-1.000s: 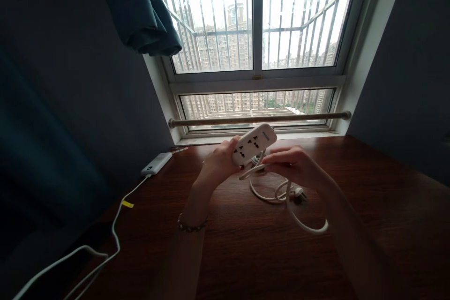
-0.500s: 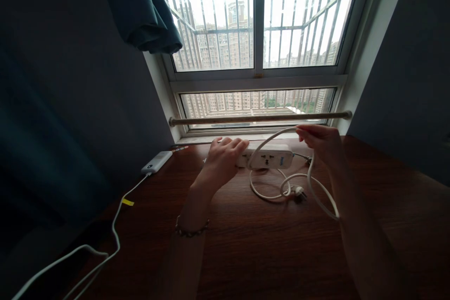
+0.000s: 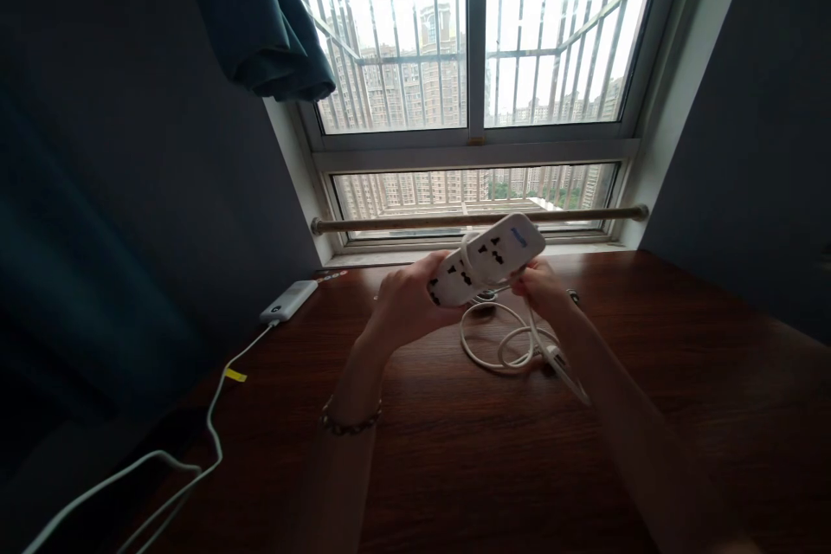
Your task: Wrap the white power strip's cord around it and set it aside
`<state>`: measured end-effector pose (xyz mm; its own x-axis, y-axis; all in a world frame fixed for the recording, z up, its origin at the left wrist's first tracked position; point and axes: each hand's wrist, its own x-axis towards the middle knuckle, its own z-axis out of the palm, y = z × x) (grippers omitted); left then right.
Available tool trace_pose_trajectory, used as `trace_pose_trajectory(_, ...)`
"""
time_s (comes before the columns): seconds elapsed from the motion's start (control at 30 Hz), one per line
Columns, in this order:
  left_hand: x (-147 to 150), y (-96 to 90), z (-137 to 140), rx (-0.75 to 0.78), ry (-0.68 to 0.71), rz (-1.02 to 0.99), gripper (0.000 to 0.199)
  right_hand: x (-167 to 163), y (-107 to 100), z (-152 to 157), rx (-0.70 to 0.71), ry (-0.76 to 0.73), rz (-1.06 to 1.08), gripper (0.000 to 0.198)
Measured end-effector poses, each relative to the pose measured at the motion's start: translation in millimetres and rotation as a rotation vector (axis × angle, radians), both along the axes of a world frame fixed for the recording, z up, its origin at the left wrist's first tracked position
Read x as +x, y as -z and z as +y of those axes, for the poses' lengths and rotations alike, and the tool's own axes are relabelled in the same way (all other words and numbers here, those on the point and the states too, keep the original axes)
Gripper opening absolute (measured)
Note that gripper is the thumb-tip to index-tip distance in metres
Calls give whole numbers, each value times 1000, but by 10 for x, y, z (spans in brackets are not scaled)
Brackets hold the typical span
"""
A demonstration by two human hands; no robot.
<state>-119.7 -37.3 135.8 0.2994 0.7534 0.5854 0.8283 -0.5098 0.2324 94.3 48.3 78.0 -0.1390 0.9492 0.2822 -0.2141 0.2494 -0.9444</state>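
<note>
A white power strip [image 3: 499, 253] is held tilted above the table, its right end raised and its socket face toward me. My left hand [image 3: 410, 301] is closed around the strip's left end. Just under the right end, my right hand [image 3: 544, 287] is closed on the strip's white cord [image 3: 533, 325]. One turn of that cord lies across the middle of the socket face. The rest of it loops on the table below, with the plug [image 3: 553, 355] partly hidden behind the cord and my right forearm.
A white rectangular device [image 3: 289, 301] with a cable [image 3: 211, 415] and yellow tag [image 3: 235, 375] lies at the left of the dark wooden table [image 3: 467, 459]. A wooden rail [image 3: 402, 223] crosses the barred window. A blue curtain [image 3: 276, 43] hangs upper left.
My left hand has lifted and tilted the power strip off the table. My right hand has come down and left with the cord, bringing it against the strip.
</note>
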Motion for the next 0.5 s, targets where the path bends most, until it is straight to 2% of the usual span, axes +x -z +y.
trace_pose_trajectory(0.13, 8, 30, 59, 32, -218, 1, 64, -225, 39, -99, -142, -131, 5, 28)
trace_pose_trajectory(0.27, 35, 73, 127, 32, -382, 36, 62, -336, -4, -285, -294, -195, -287, 22)
trace_pose_trajectory(0.4, 89, 129, 179, -44, -444, 45, 61, -401, -46, -420, -313, -250, -598, 13)
trace_pose_trajectory(0.5, 131, 193, 223, -74, -506, 86, 64, -393, -125, -537, -286, -331, -732, 23)
